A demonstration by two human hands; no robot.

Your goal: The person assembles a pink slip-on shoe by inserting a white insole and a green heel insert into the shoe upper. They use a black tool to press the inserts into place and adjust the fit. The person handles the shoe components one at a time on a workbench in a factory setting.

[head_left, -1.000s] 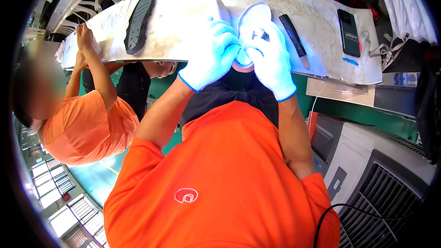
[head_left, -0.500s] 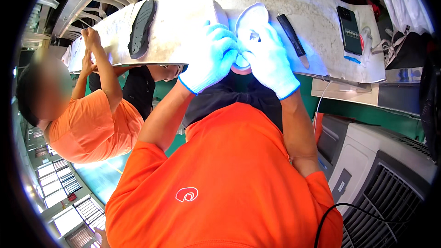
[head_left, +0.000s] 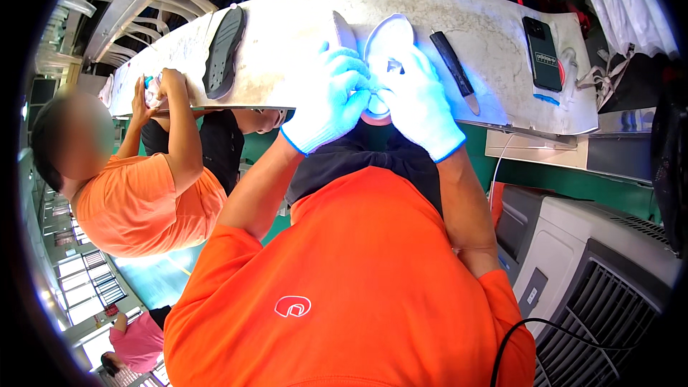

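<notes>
Both my hands wear white knit gloves with blue cuffs. My left hand [head_left: 331, 97] and my right hand [head_left: 418, 100] close together on a white shoe sole [head_left: 387, 37] held at the near edge of the long pale worktable [head_left: 301, 25]. The sole's upper end shows above my fingers; its lower end is hidden by the gloves. A small grey block [head_left: 342, 29] stands on the table just behind my left hand.
A black shoe sole [head_left: 223, 50] lies at the table's left. A dark-handled knife [head_left: 454, 72] and a black phone [head_left: 542, 43] lie to the right. A co-worker in an orange shirt [head_left: 140, 201] works at the left. A grey machine [head_left: 602, 272] stands lower right.
My hands stay closed on the white sole in nearly the same place. The co-worker's raised hands have shifted slightly at the table edge.
</notes>
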